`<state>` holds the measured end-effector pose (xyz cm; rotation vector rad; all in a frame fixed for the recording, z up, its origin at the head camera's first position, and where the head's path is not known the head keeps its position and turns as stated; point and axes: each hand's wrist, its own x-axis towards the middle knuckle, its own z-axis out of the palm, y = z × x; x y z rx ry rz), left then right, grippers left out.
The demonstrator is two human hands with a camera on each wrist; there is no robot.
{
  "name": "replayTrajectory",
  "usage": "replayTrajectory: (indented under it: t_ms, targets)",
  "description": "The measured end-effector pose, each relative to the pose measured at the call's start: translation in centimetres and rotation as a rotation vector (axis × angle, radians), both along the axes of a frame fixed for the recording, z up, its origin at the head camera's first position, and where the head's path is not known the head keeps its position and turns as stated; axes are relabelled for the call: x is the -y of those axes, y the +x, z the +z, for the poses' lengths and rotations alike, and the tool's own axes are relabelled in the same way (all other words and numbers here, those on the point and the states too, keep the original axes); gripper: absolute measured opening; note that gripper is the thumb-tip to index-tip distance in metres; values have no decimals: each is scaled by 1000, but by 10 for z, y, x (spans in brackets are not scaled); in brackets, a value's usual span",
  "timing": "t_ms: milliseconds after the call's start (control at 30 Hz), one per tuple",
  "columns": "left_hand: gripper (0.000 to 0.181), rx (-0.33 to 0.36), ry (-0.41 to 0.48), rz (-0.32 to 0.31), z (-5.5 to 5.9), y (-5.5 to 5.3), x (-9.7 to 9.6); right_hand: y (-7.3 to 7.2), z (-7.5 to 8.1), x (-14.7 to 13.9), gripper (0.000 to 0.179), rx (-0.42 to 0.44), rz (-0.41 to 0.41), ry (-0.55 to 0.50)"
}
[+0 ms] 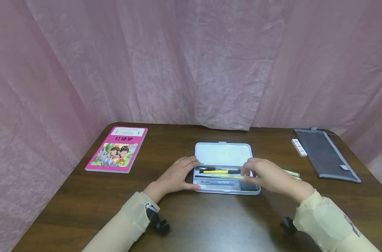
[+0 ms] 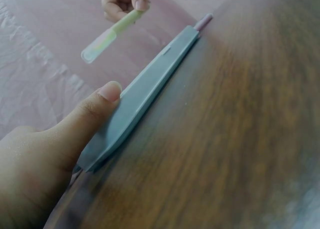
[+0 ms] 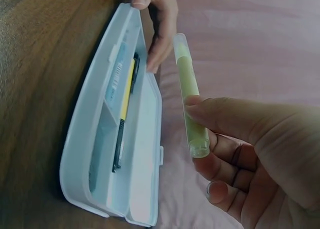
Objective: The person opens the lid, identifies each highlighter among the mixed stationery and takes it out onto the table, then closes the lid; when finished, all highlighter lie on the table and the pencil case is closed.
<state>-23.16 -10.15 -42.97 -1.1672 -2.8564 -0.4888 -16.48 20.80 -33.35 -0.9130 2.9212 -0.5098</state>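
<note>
An open light-blue pencil case [image 1: 209,191] lies on the table with its lid [image 1: 223,154] folded back. My left hand [image 1: 178,175] grips its left end, the thumb at the front edge and the fingers toward the hinge. Between thumb and fingers, my right hand [image 1: 266,175] pinches a yellow-green highlighter [image 3: 186,81] with a clear cap. The highlighter is above the case, apart from it, as the wrist views show. Inside the case lie a yellow-and-black pen [image 3: 128,89] and other pens; a divider [image 3: 109,113] separates a small front compartment at the right.
On the wooden table [image 1: 194,224], green highlighters [image 1: 292,173] lie partly hidden behind my right hand. A small white box [image 1: 299,147] and a grey mesh pouch [image 1: 329,154] are farther right. At the left is a pink book [image 1: 115,150]. A pink curtain [image 1: 191,63] hangs behind.
</note>
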Motion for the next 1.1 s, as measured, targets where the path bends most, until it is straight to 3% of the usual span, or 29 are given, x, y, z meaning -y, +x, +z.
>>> replayTrajectory:
  t_ms: [300,500,600,800,1100]
  targets:
    - [88,-22,-5,-9,-1,0,2,9,8,-19,9,-29,-9,-22]
    - [88,-27,-5,-18,0,1,3,17,5,-33,12,-80,-32,-56]
    - [88,-34,-7,-27,0,1,2,21,1,-43,15,-109,-62,-60]
    - [87,-41,0,-33,0,1,1,28,-16,-64,22,-252,-50,-92]
    - [88,-21,-5,-15,-1,0,1,41,-31,-86,26,-275,-135,-117]
